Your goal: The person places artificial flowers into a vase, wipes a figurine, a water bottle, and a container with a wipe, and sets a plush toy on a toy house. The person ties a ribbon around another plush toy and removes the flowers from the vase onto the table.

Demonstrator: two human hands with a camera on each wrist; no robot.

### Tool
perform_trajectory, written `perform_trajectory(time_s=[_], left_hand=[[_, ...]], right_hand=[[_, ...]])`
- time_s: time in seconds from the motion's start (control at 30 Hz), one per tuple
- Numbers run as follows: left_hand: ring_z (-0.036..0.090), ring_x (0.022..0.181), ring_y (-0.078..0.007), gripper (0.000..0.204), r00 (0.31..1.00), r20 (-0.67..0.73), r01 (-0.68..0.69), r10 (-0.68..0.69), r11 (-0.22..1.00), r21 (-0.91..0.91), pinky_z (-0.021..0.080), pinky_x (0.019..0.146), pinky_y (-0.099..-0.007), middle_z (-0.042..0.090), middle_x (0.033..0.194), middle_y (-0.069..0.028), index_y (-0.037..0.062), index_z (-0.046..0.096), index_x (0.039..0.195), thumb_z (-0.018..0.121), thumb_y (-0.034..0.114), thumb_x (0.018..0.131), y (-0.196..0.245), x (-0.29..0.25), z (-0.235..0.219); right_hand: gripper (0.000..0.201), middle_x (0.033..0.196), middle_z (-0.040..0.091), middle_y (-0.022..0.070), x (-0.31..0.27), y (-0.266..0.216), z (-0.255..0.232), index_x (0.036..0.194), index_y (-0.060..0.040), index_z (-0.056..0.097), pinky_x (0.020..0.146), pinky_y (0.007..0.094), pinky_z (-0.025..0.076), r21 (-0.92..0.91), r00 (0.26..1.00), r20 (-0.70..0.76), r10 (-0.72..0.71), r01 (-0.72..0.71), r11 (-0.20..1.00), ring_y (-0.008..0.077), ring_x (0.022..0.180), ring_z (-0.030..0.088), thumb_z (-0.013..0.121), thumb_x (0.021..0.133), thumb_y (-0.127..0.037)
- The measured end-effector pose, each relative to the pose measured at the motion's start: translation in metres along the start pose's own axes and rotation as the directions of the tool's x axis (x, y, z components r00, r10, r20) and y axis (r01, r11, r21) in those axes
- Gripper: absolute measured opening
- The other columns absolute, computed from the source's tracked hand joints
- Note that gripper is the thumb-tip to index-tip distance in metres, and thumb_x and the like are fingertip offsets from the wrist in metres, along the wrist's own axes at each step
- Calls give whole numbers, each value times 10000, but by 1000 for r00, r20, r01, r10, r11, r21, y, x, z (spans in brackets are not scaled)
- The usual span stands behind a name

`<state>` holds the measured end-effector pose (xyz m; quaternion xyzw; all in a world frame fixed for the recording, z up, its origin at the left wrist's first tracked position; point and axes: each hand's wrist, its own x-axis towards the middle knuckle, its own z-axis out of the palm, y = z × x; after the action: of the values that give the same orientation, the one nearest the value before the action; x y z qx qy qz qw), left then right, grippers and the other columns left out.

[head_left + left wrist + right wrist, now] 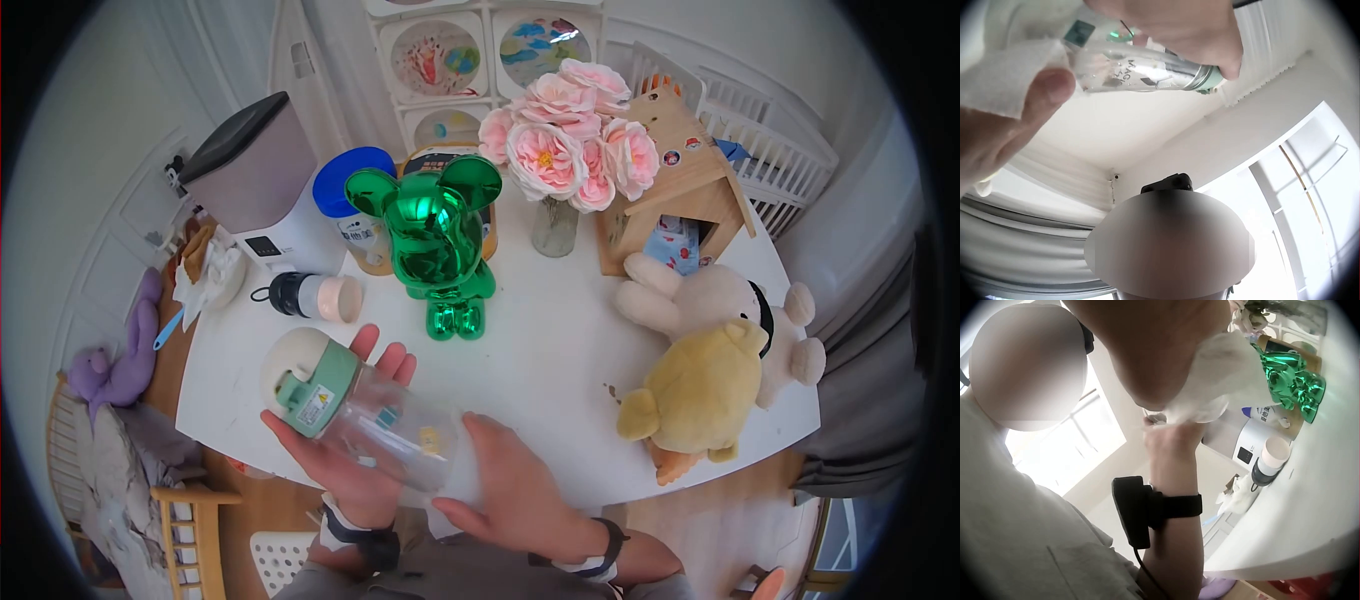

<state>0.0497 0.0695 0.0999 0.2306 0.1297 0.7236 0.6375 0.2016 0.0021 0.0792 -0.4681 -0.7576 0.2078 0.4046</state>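
A clear bottle with a green and cream lid lies tilted across my left hand, which grips it near the lid, fingers showing beyond it. My right hand holds a white tissue around the bottle's base end. In the left wrist view, the bottle shows printed marks; my left hand is above it and the right thumb presses the tissue. The tissue hides most of the bottle in the right wrist view, below my right hand.
On the white table stand a shiny green bear figure, a blue-lidded tin, flowers in a vase and a wooden house. A cup lies at left; plush toys are at right.
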Motion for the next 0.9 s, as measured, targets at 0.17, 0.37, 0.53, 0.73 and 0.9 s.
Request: perform_trajectory(time_s=[0.17, 0.37, 0.53, 0.73, 0.9], left_hand=[[616, 999, -397, 880, 999, 51, 6, -7, 1000, 22, 488, 890, -515, 576, 1219, -231, 66, 473, 1356, 260, 791, 906, -15, -2, -10], [602, 991, -377, 672, 881, 455, -247, 130, 946, 208, 471, 885, -529, 585, 1153, -214, 66, 335, 1398, 598, 466, 926, -23, -21, -9], [625, 976, -443, 591, 631, 776, -421, 6, 842, 337, 494, 850, -585, 594, 1169, -259, 124, 307, 1303, 717, 155, 878, -9, -23, -23], [608, 987, -419, 495, 756, 651, -437, 63, 789, 431, 482, 876, -570, 597, 1150, -236, 124, 341, 1282, 661, 194, 911, 7, -32, -19], [576, 959, -316, 818, 896, 270, -412, 352, 886, 212, 481, 836, -468, 559, 1074, -185, 74, 331, 1403, 561, 658, 879, 2, -10, -27]], right_hand=[[652, 1245, 537, 274, -6, 4, 9, 1365, 82, 355, 927, 420, 493, 294, 988, -105, 110, -75, 953, 394, 1056, 587, 678, 912, -256], [442, 1172, 619, 149, -18, 32, 46, 1389, 16, 397, 944, 390, 491, 901, 870, 44, 492, -247, 356, 262, 1076, 616, 420, 1045, -260], [389, 1145, 628, 130, -21, 37, 53, 1359, -11, 463, 937, 363, 495, 938, 640, 346, 686, -216, -272, 232, 1034, 628, 352, 1062, -237], [385, 1235, 583, 151, -38, 27, 73, 1394, 14, 406, 1002, 317, 431, 752, 759, 135, 637, -497, 433, 211, 1135, 557, 437, 1042, -139], [528, 1463, 377, 230, -36, -9, 71, 1474, 50, 266, 1105, 371, 324, 757, 918, -136, 372, -146, 636, 266, 1343, 402, 475, 1014, -100]])
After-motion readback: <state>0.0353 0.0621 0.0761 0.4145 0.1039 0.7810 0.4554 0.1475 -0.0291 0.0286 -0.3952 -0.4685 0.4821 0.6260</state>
